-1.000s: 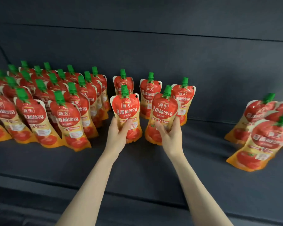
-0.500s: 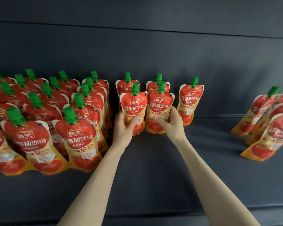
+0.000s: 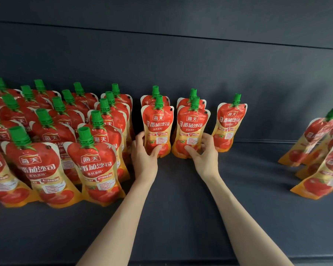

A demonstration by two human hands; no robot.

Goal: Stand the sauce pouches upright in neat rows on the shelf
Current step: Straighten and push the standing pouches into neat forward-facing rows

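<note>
Pushed back, two held pouches (image 3: 157, 129) stand before two others (image 3: 148, 101), fifth pouch (image 3: 230, 123) alongside.

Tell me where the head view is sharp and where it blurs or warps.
Head view: sharpest at centre, where the left hand and right hand grip the left-held pouch and right-held pouch, print crisp; the right-edge pouches are smeared; light is soft, with mild sheen on the foil and faint shadows on the shelf.

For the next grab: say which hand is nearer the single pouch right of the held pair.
Right. The right hand is just left of the single pouch; the left hand lies farther left.
</note>
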